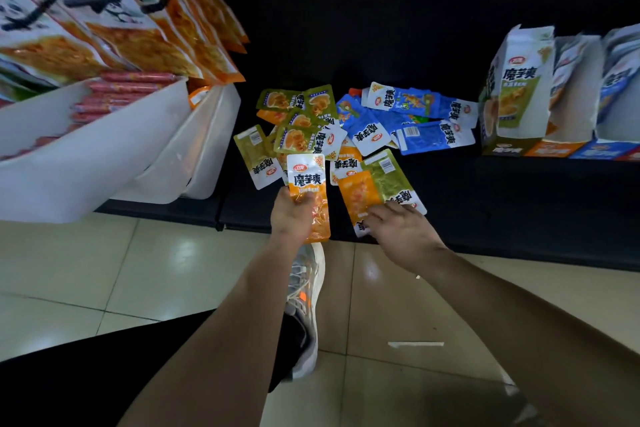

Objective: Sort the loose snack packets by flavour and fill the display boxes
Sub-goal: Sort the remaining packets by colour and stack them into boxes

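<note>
Lowest in the frame, a grey shoe [304, 305] stands on the tiled floor [104, 270], just short of the dark shelf [502, 198] where the sorting is going on.

At lower centre, the left hand [292, 215] grips an orange packet [309, 184] by its lower half, fingers curled round it and the label end lifted clear of the heap. To its right, the right hand [403, 236] reaches out with its fingers fairly straight and spread. They rest on the near end of a second orange packet [356, 194], which lies flat beside a green packet [389, 173].

Farther in, the loose packets are already roughly grouped. There is a green cluster [298, 121] at centre left with some orange mixed in, and a blue cluster [408, 118] at centre right.

At the right edge stand the display boxes: one green [519, 90], one orange-fronted [557, 147] and one blue [602, 149]. How full they are cannot be made out.

At upper left are white bins [104, 149] and hanging bags [138, 28], which play no part in the task.

The work looks to be at an early-to-middle stage. Orange is being gathered out of the heap, while nearly all the packets lie loose on the shelf and remain to be boxed.
</note>
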### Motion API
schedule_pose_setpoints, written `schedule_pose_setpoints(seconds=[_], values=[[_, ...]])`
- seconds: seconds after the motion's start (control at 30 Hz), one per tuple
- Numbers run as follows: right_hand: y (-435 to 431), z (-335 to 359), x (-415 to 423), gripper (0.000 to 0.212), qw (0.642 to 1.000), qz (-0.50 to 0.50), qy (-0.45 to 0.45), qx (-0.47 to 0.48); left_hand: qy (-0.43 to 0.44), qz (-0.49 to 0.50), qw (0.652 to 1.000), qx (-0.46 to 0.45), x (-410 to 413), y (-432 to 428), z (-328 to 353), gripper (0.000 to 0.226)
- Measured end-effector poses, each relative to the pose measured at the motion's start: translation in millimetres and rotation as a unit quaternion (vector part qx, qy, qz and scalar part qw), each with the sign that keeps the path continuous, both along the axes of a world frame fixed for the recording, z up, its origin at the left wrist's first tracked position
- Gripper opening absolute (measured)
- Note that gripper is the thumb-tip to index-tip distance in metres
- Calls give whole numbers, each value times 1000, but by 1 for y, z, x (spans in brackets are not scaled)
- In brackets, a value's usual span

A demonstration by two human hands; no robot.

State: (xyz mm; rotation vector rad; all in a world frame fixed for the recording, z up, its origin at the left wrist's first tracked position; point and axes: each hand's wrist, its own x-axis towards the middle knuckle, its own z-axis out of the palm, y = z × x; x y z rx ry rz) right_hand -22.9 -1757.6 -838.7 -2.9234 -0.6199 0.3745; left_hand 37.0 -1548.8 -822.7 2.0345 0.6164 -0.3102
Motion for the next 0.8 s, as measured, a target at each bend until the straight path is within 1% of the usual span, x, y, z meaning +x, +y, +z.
schedule_pose_setpoints(seconds=[0.03, 0.1, 0.2, 0.27, 0.3, 0.37, 0.47, 0.53, 0.57, 0.63, 0.67, 0.73, 0.8], values=[[-3, 8, 2, 42, 999, -1, 8, 32, -6, -4, 1000, -2, 0, -2, 2, 17], [-10, 29, 11, 39, 992, -52, 46, 103, -20, -2, 1000, -19, 0, -5, 5, 14], [-24, 59, 29, 16, 967, -148, 56, 199, -35, 4, 998, -48, 0, -9, 11, 16], [-34, 73, 37, 10, 947, -196, 59, 247, -41, 2, 997, -59, -3, -12, 15, 16], [-39, 77, 40, 9, 941, -213, 53, 259, -41, -7, 997, -58, -4, -15, 16, 15], [-47, 80, 42, 7, 938, -235, 42, 252, -35, -35, 998, -46, -8, -21, 18, 14], [-56, 76, 42, 21, 916, -291, 40, 272, -30, -69, 997, -33, -13, -29, 20, 12], [-62, 71, 40, 30, 901, -327, 33, 285, -28, -79, 996, -37, -14, -33, 19, 17], [-65, 69, 39, 30, 894, -339, 41, 290, -26, -81, 996, -39, -14, -34, 19, 18], [-70, 66, 39, 19, 882, -356, 74, 299, -22, -84, 995, -37, -13, -36, 17, 19], [-72, 64, 40, 17, 877, -362, 92, 302, -21, -85, 995, -36, -13, -37, 16, 19], [-74, 60, 41, 21, 867, -368, 121, 312, -18, -87, 996, -32, -11, -39, 14, 20], [-76, 59, 43, 28, 867, -355, 145, 318, -17, -90, 995, -32, -9, -40, 13, 20]])
